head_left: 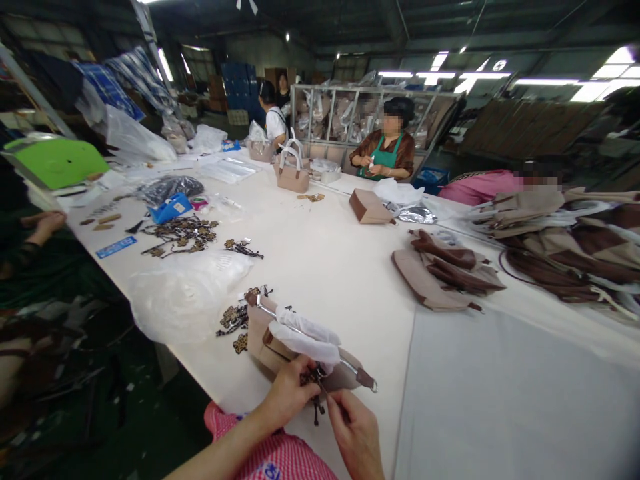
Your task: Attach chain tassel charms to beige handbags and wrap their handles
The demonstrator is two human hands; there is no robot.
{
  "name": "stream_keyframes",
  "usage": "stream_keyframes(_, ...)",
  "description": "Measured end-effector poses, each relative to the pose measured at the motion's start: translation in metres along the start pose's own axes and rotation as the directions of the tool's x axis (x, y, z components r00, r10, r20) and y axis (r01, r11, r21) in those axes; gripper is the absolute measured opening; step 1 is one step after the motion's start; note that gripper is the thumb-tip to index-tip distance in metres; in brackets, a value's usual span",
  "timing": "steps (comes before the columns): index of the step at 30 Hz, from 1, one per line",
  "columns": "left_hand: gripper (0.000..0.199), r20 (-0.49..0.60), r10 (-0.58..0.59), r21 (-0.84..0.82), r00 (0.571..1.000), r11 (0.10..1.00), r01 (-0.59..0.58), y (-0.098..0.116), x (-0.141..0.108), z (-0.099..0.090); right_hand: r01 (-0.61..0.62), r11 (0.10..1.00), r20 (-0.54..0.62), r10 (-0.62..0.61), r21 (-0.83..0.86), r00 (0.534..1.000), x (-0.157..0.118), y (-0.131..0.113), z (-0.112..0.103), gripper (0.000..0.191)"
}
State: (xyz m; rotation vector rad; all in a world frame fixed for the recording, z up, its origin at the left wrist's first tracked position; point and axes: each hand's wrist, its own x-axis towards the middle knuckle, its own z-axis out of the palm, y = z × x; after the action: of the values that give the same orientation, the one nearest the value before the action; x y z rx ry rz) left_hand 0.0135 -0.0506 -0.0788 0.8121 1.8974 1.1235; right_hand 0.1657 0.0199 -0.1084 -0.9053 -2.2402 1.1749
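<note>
A beige handbag [261, 328] with brown trim stands on the table's near edge, directly in front of me. White wrapping [305, 337] covers its handles. My left hand [290, 393] is closed on a dark, leopard-patterned bag charm [311, 377] against the bag's near side, and its dark strands hang below the fingers. Close beside it, my right hand [356, 427] has thumb and forefinger pinched together at the charm's right side. What lies between those fingertips is too small to make out. More patterned charms [235, 320] lie left of the bag.
A clear plastic bundle [187, 293] and a pile of charms [183, 233] lie to the left. Stacked beige-and-brown bags [445, 270] are on the right, with a larger heap [575, 240] beyond. A person in a green apron [387, 157] sits across the white table [340, 260].
</note>
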Motion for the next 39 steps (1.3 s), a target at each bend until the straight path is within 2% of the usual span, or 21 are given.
stream_keyframes(14, 0.019, -0.053, -0.015, -0.003, 0.998, 1.0, 0.015, -0.011, 0.002, 0.006, 0.029, 0.999, -0.01, -0.03, -0.029, 1.0, 0.001, -0.004, 0.004, 0.038)
stream_keyframes(27, 0.017, -0.101, 0.019, 0.056, 0.995, 0.998, -0.014, -0.007, 0.0, 0.006, -0.035, 0.994, -0.107, 0.024, -0.103, 0.994, 0.011, -0.005, 0.007, 0.035)
stream_keyframes(32, 0.015, -0.112, 0.019, 0.086, 0.994, 0.996, -0.009, -0.004, -0.002, 0.005, -0.049, 0.995, -0.101, 0.04, -0.087, 0.994, 0.009, -0.004, 0.007, 0.043)
stream_keyframes(37, 0.025, -0.099, 0.046, 0.093, 0.994, 0.995, -0.037, 0.002, -0.008, 0.004, -0.054, 0.997, -0.088, 0.048, -0.059, 0.995, 0.011, -0.004, 0.006, 0.047)
stream_keyframes(39, 0.021, -0.083, 0.048, 0.07, 0.995, 0.997, -0.043, 0.005, -0.009, 0.004, -0.055, 0.998, -0.088, 0.052, -0.038, 0.995, 0.011, -0.004, 0.006, 0.047)
